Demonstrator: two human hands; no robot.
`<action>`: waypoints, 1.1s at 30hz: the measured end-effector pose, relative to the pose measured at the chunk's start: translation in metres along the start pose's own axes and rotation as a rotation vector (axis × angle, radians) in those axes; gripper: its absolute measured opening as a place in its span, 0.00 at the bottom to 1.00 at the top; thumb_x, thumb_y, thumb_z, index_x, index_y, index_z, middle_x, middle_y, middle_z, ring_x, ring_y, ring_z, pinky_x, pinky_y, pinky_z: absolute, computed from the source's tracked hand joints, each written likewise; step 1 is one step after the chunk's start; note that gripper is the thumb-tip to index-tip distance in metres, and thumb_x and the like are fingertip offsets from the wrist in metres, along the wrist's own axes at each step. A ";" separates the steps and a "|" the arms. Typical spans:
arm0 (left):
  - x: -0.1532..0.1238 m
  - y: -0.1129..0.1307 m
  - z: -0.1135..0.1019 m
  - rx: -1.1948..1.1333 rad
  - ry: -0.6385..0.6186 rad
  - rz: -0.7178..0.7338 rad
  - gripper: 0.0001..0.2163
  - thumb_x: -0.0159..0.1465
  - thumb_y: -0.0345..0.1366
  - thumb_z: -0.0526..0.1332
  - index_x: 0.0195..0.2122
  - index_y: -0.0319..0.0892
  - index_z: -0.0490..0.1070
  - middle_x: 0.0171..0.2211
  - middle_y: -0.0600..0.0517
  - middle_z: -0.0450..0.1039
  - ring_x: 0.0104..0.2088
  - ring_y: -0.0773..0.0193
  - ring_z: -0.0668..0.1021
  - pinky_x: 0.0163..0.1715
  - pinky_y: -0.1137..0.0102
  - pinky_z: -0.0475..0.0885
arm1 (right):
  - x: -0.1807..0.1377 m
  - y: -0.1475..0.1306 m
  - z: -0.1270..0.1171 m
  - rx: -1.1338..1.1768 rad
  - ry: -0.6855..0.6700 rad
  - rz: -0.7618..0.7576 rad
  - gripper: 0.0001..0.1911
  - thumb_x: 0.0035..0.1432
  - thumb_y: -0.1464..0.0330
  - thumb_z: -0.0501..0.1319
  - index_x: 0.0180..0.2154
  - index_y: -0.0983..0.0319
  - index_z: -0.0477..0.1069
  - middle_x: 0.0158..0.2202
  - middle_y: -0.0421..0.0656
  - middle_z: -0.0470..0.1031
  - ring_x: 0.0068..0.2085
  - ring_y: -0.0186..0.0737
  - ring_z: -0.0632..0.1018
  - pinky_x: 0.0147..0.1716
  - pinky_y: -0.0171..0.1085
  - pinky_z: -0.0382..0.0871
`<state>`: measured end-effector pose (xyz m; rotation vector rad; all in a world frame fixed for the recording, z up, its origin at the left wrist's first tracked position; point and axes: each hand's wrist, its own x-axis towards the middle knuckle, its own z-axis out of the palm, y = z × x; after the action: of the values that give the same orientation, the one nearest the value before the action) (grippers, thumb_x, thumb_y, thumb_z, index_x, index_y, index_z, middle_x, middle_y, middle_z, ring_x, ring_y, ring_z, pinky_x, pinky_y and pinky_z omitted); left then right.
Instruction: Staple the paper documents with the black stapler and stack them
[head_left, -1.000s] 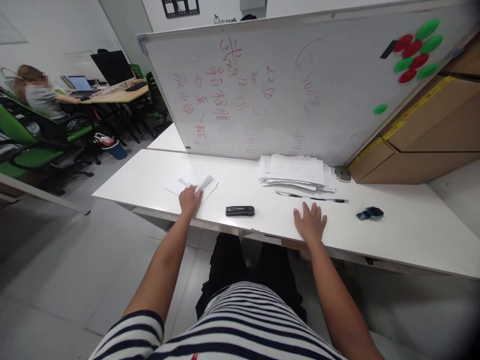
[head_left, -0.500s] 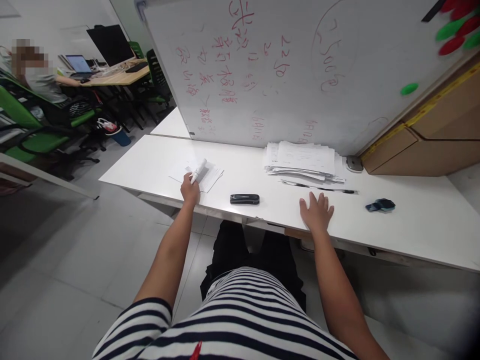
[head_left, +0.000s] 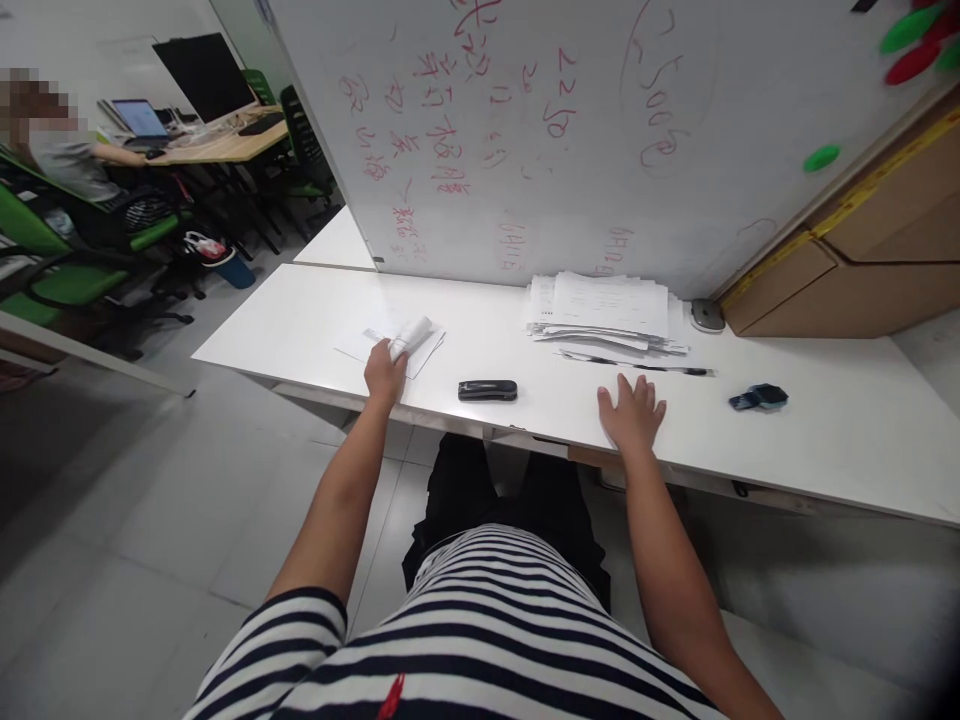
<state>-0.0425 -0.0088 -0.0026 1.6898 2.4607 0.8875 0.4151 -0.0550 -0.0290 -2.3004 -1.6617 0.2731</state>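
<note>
My left hand is closed on the edge of a curled sheet of paper, over some flat papers on the white table. To its right lies a black stapler, touched by neither hand. My right hand rests on the table near the front edge, fingers spread and holding nothing. Just beyond it is a thin black-and-clear strip, perhaps a pen. Behind that sits a thick stack of printed papers.
A whiteboard with red writing stands along the table's back. Cardboard boxes and a grey mouse-like object are at the right. A small dark-blue item lies farther right. A seated person is at a desk far left.
My left hand has shifted slightly right and the curled paper has leaned over lower to the right. My right hand stays spread on the table. The whole view has tilted a little.
</note>
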 end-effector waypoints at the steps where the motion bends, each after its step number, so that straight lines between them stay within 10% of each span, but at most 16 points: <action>1: 0.000 0.001 0.000 0.023 -0.014 0.012 0.26 0.60 0.47 0.60 0.58 0.42 0.62 0.55 0.42 0.68 0.55 0.50 0.70 0.51 0.63 0.65 | 0.000 0.000 0.000 -0.001 0.004 -0.001 0.34 0.64 0.51 0.41 0.64 0.62 0.55 0.69 0.54 0.45 0.69 0.54 0.46 0.63 0.58 0.37; 20: 0.007 0.002 0.002 0.210 -0.059 -0.133 0.13 0.65 0.46 0.53 0.43 0.44 0.70 0.36 0.44 0.76 0.39 0.51 0.76 0.36 0.65 0.63 | 0.002 0.005 0.005 -0.005 0.006 -0.016 0.35 0.63 0.50 0.41 0.64 0.61 0.54 0.69 0.54 0.44 0.69 0.54 0.46 0.63 0.61 0.38; 33: -0.005 0.001 -0.020 -0.373 0.238 -0.274 0.13 0.62 0.46 0.56 0.34 0.41 0.71 0.30 0.52 0.72 0.33 0.64 0.72 0.35 0.71 0.66 | 0.001 0.003 0.005 -0.004 0.038 -0.020 0.34 0.63 0.51 0.41 0.63 0.62 0.56 0.69 0.54 0.46 0.68 0.54 0.48 0.63 0.59 0.39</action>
<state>-0.0456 -0.0213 0.0130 1.1550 2.3813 1.4626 0.4163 -0.0542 -0.0343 -2.2765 -1.6675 0.2206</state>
